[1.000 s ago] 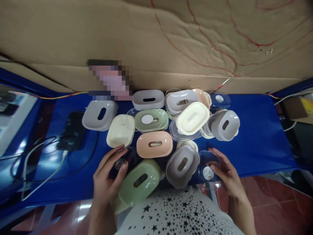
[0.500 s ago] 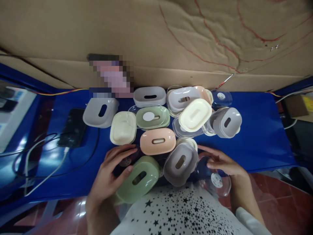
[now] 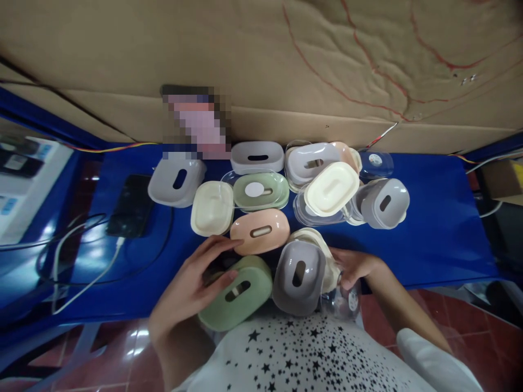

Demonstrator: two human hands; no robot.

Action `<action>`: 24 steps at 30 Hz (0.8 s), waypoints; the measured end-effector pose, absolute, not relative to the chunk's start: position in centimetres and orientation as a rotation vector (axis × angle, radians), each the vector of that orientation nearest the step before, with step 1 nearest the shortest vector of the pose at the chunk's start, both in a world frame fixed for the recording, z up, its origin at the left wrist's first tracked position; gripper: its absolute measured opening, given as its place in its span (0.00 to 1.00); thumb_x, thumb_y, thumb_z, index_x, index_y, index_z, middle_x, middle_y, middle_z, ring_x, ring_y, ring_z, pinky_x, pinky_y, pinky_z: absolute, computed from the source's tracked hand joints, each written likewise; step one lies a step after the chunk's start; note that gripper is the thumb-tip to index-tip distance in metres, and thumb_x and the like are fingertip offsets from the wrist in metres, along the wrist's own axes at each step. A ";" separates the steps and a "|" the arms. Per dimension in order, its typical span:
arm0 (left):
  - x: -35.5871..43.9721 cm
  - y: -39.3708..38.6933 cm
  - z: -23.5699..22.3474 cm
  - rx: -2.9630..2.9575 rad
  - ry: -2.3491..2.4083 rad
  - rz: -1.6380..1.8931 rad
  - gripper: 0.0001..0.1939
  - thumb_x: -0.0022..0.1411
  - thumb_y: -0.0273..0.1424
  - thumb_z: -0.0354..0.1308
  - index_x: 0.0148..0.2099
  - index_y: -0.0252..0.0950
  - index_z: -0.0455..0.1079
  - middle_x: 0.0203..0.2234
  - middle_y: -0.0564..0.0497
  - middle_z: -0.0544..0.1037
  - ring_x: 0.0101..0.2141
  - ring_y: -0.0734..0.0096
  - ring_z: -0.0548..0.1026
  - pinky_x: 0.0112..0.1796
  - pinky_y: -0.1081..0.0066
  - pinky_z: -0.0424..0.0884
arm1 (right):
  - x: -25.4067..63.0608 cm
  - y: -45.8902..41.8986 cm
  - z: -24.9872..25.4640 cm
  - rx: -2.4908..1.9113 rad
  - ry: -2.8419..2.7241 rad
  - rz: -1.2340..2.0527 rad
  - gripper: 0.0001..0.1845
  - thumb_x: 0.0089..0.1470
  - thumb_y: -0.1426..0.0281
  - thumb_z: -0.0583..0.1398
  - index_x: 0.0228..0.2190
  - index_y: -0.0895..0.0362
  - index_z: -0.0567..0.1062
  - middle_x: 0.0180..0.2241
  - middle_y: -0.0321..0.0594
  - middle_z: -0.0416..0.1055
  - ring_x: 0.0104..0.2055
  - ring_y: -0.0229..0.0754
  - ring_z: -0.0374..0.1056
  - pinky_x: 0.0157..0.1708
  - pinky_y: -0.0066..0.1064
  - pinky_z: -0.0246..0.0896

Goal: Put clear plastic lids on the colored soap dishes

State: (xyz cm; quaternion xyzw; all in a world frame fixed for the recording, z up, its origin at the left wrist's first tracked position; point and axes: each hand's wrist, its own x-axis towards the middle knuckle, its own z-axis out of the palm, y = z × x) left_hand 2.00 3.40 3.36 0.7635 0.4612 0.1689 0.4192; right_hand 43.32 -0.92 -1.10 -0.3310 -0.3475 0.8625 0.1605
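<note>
My left hand (image 3: 202, 280) has its fingers apart. Its fingertips reach the left edge of a peach oval container (image 3: 260, 232) with a slot in it, and its thumb lies at the rim of a green slotted container (image 3: 239, 296). On the other side, my right hand (image 3: 357, 267) is closed at the edge of a cream tray (image 3: 330, 272), its fingers partly hidden behind it. That tray is tilted beside a grey slotted container (image 3: 299, 280). Below the right hand, close to my shirt, is a clear lid (image 3: 345, 302) with a round sticker.
Grey containers (image 3: 177, 179), a cream lid (image 3: 332, 188), a green container under a clear lid (image 3: 261, 191) and a pale yellow piece (image 3: 212, 208) crowd the blue table (image 3: 445, 218). A black phone (image 3: 129, 207) with a white cable lies left. A cardboard wall (image 3: 261, 65) stands behind.
My right hand has moved left and closed on the cream tray, which now tilts out to the right. The clear lid has shifted left. My left fingers have moved onto the peach container's edge.
</note>
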 end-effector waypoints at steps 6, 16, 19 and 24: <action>2.6 3.2 4.1 1.896 1.249 0.425 0.24 0.73 0.45 0.59 0.67 0.49 0.71 0.65 0.47 0.71 0.64 0.52 0.74 0.63 0.55 0.75 | 41.7 0.4 -1.5 -0.742 -0.964 2.667 0.68 0.32 0.57 0.83 0.70 0.57 0.64 0.62 0.54 0.74 0.59 0.50 0.75 0.48 0.30 0.74; 2.9 4.0 4.5 1.849 1.054 0.510 0.24 0.77 0.45 0.52 0.70 0.52 0.68 0.71 0.52 0.68 0.69 0.53 0.69 0.67 0.55 0.69 | 41.9 2.5 0.3 -0.556 -1.213 2.721 0.48 0.38 0.59 0.82 0.59 0.58 0.76 0.41 0.38 0.83 0.40 0.40 0.80 0.42 0.26 0.74; 3.5 4.3 4.5 1.785 1.012 0.497 0.26 0.75 0.46 0.56 0.70 0.48 0.67 0.65 0.49 0.75 0.60 0.53 0.78 0.60 0.57 0.76 | 40.8 2.7 0.5 -0.596 -1.212 2.677 0.56 0.37 0.58 0.82 0.65 0.57 0.71 0.54 0.47 0.80 0.57 0.48 0.77 0.55 0.33 0.71; 5.8 4.3 4.3 1.799 0.980 0.466 0.32 0.70 0.48 0.62 0.71 0.43 0.66 0.70 0.42 0.68 0.66 0.45 0.71 0.63 0.51 0.73 | 38.7 2.5 1.1 -0.583 -1.101 2.630 0.60 0.37 0.56 0.81 0.68 0.55 0.68 0.63 0.52 0.74 0.67 0.54 0.69 0.64 0.42 0.66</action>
